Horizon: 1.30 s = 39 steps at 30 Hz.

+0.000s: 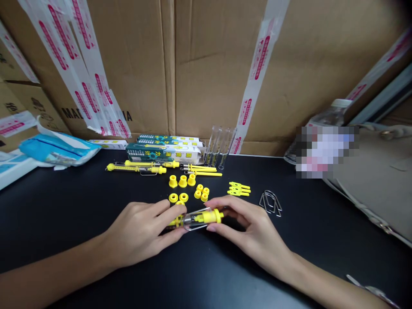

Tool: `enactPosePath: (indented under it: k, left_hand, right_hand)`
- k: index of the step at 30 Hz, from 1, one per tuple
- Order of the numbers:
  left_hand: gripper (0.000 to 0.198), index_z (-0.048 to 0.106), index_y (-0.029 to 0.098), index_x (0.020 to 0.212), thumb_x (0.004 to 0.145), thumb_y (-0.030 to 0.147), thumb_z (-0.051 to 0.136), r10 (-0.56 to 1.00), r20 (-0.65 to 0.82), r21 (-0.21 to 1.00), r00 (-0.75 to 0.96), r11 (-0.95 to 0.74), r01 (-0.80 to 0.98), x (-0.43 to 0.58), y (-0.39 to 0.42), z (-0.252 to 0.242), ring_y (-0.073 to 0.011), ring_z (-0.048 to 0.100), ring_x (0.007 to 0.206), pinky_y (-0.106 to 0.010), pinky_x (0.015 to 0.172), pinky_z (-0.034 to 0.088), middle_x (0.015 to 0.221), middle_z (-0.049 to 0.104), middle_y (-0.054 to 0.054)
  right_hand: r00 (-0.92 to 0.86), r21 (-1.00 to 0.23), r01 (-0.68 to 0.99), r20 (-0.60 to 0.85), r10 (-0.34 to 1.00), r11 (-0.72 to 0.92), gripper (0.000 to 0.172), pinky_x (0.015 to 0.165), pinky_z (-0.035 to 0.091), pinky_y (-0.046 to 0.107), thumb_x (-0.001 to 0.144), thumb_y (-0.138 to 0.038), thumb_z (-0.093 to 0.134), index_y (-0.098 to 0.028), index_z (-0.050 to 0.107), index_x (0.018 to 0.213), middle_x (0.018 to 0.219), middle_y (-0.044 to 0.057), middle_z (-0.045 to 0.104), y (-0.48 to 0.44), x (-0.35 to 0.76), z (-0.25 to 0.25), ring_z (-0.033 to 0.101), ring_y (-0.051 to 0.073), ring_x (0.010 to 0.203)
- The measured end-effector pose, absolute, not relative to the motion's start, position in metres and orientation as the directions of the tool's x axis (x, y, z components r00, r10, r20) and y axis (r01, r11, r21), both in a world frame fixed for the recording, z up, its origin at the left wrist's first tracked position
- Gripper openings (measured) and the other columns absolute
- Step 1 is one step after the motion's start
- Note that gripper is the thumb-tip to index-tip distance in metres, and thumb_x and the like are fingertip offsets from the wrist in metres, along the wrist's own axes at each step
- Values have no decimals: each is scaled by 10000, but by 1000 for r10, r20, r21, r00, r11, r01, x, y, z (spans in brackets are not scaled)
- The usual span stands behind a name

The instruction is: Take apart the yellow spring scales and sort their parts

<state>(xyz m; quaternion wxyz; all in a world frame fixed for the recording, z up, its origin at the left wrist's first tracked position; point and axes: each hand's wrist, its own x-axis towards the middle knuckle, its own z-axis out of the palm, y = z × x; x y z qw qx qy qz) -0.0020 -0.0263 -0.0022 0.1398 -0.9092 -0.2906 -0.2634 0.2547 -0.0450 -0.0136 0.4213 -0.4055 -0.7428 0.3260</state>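
Note:
A tubular spring scale (195,219) with a clear barrel and yellow end parts lies across between my two hands, above the black table. Wrapped round its left end is my left hand (141,231), which hides part of the barrel. My right hand (247,223) pinches a bent wire loop (193,229) from both sides, close to the yellow cap (213,216). The loop straddles the barrel. Just beyond my left fingertips lie yellow rings (173,198), yellow flanged caps (183,181) and several small yellow bushings (200,188).
Finished-looking spring scales (137,169), yellow rods (206,174), clear tubes (219,146) and printed boxes (164,152) stand behind. Yellow hook pieces (238,189) and wire loops (271,202) lie right. A bottle (331,113), bag (376,171) and blue packet (61,148) flank the table before cardboard (212,77).

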Motion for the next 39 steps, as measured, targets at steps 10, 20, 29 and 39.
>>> enactPosePath:
  k: [10,20,29,39]
  left_hand:
    - [289,666,202,890,994,372,457,438,539,-260,719,-726,637,-4,-24,0,-147,590,498,-292,502,427,704,628,13]
    - [217,615,159,1059,973,156,416,483,511,-222,711,-725,652,3,-36,-2,-158,674,589,-283,483,434,762,685,-6]
    - [302,586,169,959,1069,323,352,505,568,-161,649,-705,690,9,-38,-3,-156,709,561,-292,454,446,722,713,13]
    - [307,568,203,901,1065,352,355,560,596,-118,575,-647,753,14,-37,-5,-168,676,462,-309,407,413,682,710,26]
  right_hand:
    - [-393,-740,322,463,795,590,126,890,536,296,877,-255,738,-257,691,994,1042,31,659,-47,254,-4,647,177,997]
    - [-309,-647,407,567,764,645,95,854,539,307,908,-181,681,-258,685,963,1038,42,640,-48,252,-8,645,193,979]
    - [-102,-833,447,316,943,327,204,579,515,225,867,-323,722,-225,580,759,715,-25,664,-50,243,-11,638,137,609]
    - [-197,-972,191,97,976,135,276,740,538,245,920,-437,618,-217,715,784,846,24,729,-49,237,-5,668,173,797]
